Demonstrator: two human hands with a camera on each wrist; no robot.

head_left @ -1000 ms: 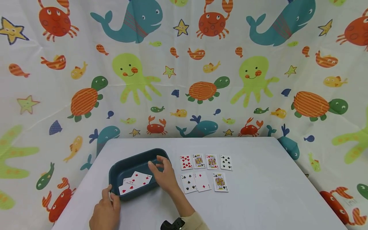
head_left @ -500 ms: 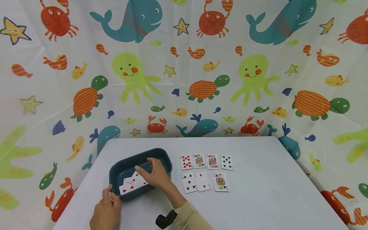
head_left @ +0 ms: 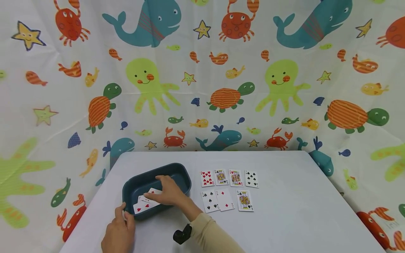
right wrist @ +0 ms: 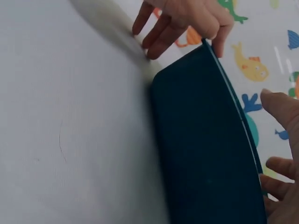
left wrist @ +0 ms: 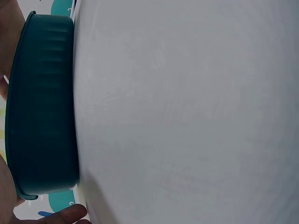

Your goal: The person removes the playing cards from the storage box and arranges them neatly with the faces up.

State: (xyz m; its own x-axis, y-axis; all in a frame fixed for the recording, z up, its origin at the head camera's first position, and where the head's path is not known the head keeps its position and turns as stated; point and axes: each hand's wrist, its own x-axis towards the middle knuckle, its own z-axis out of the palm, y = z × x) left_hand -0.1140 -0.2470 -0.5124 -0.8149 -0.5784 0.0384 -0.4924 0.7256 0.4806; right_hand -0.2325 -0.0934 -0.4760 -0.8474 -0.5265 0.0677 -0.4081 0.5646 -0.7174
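A dark teal plastic tray (head_left: 186,175) stands at the left of the table, with several playing cards (head_left: 140,207) lying loosely in its left part. My left hand (head_left: 118,232) grips the rim at the near left corner; in the right wrist view the same left hand (right wrist: 187,23) has thumb and finger on either side of the rim. Above the cards, my right hand (head_left: 169,191) reaches in over the near rim, thumb and fingers spread apart. It hides some of the cards, and whether a fingertip touches one cannot be told.
Right of the tray, face-up cards lie in two rows: a ten of hearts (head_left: 207,178), kings and a spade card (head_left: 251,179) behind, a two of diamonds (head_left: 225,200) and others in front. A patterned curtain (head_left: 202,88) hangs behind the white table (head_left: 291,196).
My right hand has moved left and lower inside the tray, from its right side to over the cards. The left hand keeps its grip on the rim. The head view has shifted slightly.
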